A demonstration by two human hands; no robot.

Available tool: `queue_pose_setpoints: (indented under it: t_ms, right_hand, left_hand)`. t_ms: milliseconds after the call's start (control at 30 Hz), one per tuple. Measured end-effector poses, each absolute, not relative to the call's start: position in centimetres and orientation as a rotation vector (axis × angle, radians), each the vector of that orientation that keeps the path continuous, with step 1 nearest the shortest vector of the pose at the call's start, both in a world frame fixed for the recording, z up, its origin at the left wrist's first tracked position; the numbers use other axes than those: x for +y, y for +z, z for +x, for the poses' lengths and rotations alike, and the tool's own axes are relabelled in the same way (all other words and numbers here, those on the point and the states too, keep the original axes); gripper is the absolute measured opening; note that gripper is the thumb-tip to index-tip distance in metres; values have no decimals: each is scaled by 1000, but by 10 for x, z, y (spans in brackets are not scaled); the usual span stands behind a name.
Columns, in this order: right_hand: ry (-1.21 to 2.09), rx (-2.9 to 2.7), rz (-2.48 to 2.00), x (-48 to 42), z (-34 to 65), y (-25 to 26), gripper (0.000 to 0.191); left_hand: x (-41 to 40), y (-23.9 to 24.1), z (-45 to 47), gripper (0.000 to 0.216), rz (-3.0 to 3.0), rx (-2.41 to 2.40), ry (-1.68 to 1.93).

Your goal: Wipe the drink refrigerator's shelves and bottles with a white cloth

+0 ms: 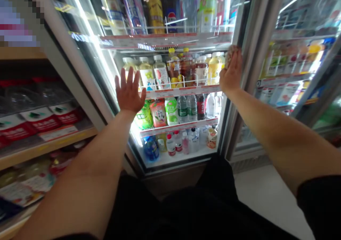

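A lit drinks fridge stands before me behind a glass door [225,123] with a metal frame. My left hand [130,93] is open, its fingers spread in front of the left part of the glass; whether the palm touches it I cannot tell. Up by the right edge of the door, my right hand [231,75] presses what looks like a crumpled greyish cloth [230,53] to the glass, partly hidden by the fingers. Behind the glass, bottled drinks [161,73] stand in rows on the shelves.
To the left, a wooden-edged shelf [50,146] carries red-labelled bottle packs [37,117]. Another glass-fronted fridge [286,73] with drinks adjoins on the right. My dark-clothed legs [170,208] are close to the fridge base; pale floor [266,194] shows at right.
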State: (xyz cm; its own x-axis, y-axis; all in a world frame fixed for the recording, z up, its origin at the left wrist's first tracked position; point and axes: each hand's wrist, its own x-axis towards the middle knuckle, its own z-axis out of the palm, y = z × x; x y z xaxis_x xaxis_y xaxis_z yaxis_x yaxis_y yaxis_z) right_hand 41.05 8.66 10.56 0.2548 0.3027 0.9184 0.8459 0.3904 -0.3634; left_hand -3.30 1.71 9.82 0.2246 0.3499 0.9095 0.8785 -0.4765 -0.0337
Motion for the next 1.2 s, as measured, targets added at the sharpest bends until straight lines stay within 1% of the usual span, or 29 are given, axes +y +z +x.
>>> queue_pose_setpoints:
  t_ms: [67, 133, 200, 367, 433, 600, 667, 833, 900, 1067, 1133, 1200]
  right_hand:
    - [-572, -1309, -1184, 79, 404, 77, 83]
    - [-607, -1323, -1180, 77, 400, 60, 81]
    - [-601, -1316, -1193, 80, 400, 61, 81]
    - [-554, -1316, -1224, 90, 402, 86, 82]
    - [-537, -1319, -1216, 86, 399, 76, 81]
    - [-555, -1330, -1163, 72, 390, 24, 78]
    - [-593, -1328, -1135, 76, 391, 21, 76]
    - [-618, -1298, -1114, 91, 397, 40, 79]
    - [-620, -1293, -1107, 88, 395, 31, 77]
    - [-675, -1385, -1093, 69, 389, -21, 75]
    - [-710, -1411, -1083, 66, 389, -26, 75]
    - [-711, -1406, -1093, 68, 390, -19, 75]
  left_hand:
    - [18, 99, -32, 81, -1926, -1160, -1205]
    - [17, 100, -30, 83, -1899, -1180, -1164]
    - [16, 100, -30, 80, -1881, -1178, -1142]
    - [16, 99, -31, 75, -1867, -1163, -1169]
    - [17, 98, -32, 74, -1861, -1144, -1151]
    - [16, 98, -32, 72, -1851, -1099, -1151]
    - [17, 98, -33, 72, -1833, -1097, -1118]
    - [21, 97, -35, 70, -1825, -1091, -1099]
    - [21, 97, -36, 71, -1828, -1085, -1106]
    - [20, 97, -35, 71, -1818, -1092, -1087]
    - [19, 97, -35, 70, -1825, -1098, -1092]
    - [19, 97, -35, 70, -1837, -1097, -1123]
